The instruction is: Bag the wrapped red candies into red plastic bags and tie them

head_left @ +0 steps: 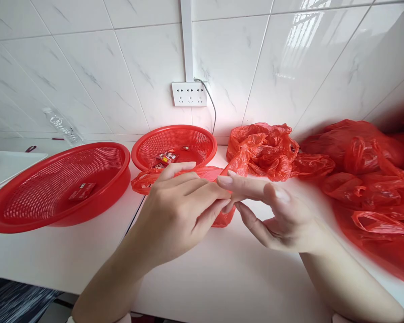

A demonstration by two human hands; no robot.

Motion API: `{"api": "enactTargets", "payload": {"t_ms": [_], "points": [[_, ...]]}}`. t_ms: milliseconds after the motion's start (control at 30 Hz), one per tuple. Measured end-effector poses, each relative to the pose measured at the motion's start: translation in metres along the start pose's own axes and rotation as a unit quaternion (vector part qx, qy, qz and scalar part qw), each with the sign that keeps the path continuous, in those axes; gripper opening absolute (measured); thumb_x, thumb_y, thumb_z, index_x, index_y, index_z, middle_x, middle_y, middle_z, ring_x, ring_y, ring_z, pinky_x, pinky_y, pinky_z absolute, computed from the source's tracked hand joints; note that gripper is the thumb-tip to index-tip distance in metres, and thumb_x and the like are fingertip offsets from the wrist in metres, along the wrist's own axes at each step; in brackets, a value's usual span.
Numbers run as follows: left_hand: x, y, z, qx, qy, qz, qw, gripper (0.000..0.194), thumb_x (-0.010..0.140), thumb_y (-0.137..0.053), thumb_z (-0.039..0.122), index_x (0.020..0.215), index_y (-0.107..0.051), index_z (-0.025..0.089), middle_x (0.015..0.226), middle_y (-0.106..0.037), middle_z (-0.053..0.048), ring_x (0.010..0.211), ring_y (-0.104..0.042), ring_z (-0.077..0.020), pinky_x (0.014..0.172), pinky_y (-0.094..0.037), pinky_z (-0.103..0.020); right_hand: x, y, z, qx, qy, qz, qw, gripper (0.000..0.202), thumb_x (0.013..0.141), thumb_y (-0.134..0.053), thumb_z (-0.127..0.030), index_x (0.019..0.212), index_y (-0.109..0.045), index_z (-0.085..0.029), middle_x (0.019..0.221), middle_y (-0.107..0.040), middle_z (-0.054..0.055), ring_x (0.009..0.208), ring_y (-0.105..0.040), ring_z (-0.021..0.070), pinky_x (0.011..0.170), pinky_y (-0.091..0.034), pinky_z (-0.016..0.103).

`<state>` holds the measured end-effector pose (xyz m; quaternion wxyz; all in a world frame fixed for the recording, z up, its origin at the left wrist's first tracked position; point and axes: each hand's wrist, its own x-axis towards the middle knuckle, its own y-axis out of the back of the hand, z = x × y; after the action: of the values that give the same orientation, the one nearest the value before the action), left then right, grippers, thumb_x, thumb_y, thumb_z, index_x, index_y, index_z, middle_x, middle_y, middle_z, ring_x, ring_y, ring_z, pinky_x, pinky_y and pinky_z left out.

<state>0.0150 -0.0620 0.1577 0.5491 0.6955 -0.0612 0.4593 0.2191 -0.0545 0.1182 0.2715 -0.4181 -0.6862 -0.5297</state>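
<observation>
My left hand (185,211) and my right hand (279,211) meet at the fingertips over the middle of the table. Both hands are closed in a pinch at a thin red plastic bag (224,219); the exact grip is partly hidden by the fingers. Parts of this bag show behind the left hand and below the fingertips. Just beyond the hands stands a round red basket (144,141) with several small packets (168,157) in it. To the left is a larger red basket (117,179) holding a red packet (82,191).
Crumpled red bags (262,150) lie by the wall. Several full red bags (366,188) are heaped at the right. A clear bottle (62,128) leans at the back left, near a white tray (20,158). A power socket (189,94) is on the tiled wall.
</observation>
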Motion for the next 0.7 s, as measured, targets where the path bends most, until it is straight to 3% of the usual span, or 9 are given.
{"api": "enactTargets", "payload": {"t_ms": [100,300,433,500,567,633,700], "points": [[0.0,-0.004,0.001,0.022,-0.003,0.012,1.0,0.01,0.084,-0.058,0.015,0.078,-0.059,0.023,0.06,-0.06,0.005,0.063,-0.059,-0.0126,0.088,-0.048,-0.037,0.001,0.003,0.002,-0.006,-0.005,-0.023,1.0,0.086,0.087,-0.047,0.0,0.149,-0.007,-0.045,0.151,-0.036,-0.005,0.132,-0.046,0.0136,0.097,-0.054,0.029],[0.003,-0.016,0.006,0.04,-0.018,0.05,0.998,0.011,0.079,-0.061,0.012,0.077,-0.057,0.022,0.064,-0.064,0.005,0.063,-0.061,-0.0131,0.086,-0.049,-0.037,-0.002,0.004,0.005,-0.022,-0.012,-0.039,0.999,0.096,0.083,-0.051,0.003,0.148,-0.003,-0.048,0.153,-0.031,-0.009,0.133,-0.045,0.0149,0.099,-0.054,0.032],[0.006,-0.01,-0.002,0.033,0.001,0.054,0.998,0.007,0.081,-0.06,0.016,0.08,-0.058,0.023,0.066,-0.064,0.006,0.062,-0.06,-0.0119,0.089,-0.047,-0.036,-0.001,0.004,-0.002,-0.01,0.0,-0.016,1.0,0.094,0.082,-0.046,0.005,0.15,-0.004,-0.043,0.153,-0.031,-0.007,0.131,-0.047,0.015,0.1,-0.053,0.033],[0.006,0.0,-0.013,0.037,0.056,0.045,0.997,0.005,0.084,-0.056,0.019,0.082,-0.059,0.023,0.075,-0.067,0.004,0.07,-0.062,-0.0129,0.088,-0.047,-0.034,0.003,0.008,-0.005,-0.036,-0.003,0.003,0.999,0.087,0.082,-0.046,0.003,0.151,-0.011,-0.038,0.153,-0.031,-0.004,0.132,-0.045,0.0186,0.102,-0.05,0.037],[0.003,0.013,-0.03,0.051,0.158,-0.014,0.986,0.009,0.087,-0.054,0.027,0.092,-0.061,0.023,0.092,-0.068,0.0,0.087,-0.063,-0.0173,0.081,-0.048,-0.033,0.005,0.013,-0.003,-0.102,-0.052,0.022,0.993,0.075,0.084,-0.05,-0.005,0.149,-0.026,-0.033,0.152,-0.035,-0.001,0.136,-0.04,0.0242,0.109,-0.043,0.044],[-0.003,0.024,-0.052,0.1,0.25,-0.089,0.959,0.038,0.081,-0.06,0.046,0.112,-0.059,0.023,0.114,-0.064,-0.006,0.101,-0.061,-0.0268,0.081,-0.049,-0.038,0.004,0.019,0.007,-0.173,-0.136,0.057,0.974,0.063,0.086,-0.056,-0.016,0.144,-0.037,-0.03,0.149,-0.038,0.003,0.139,-0.033,0.0293,0.114,-0.033,0.05],[-0.011,0.03,-0.074,0.126,0.326,-0.177,0.92,0.065,0.072,-0.063,0.058,0.127,-0.053,0.024,0.127,-0.058,-0.011,0.105,-0.06,-0.0338,0.08,-0.049,-0.042,-0.002,0.024,0.025,-0.217,-0.218,0.107,0.945,0.063,0.086,-0.062,-0.03,0.144,-0.037,-0.028,0.149,-0.038,0.007,0.141,-0.028,0.033,0.114,-0.029,0.054]]}}
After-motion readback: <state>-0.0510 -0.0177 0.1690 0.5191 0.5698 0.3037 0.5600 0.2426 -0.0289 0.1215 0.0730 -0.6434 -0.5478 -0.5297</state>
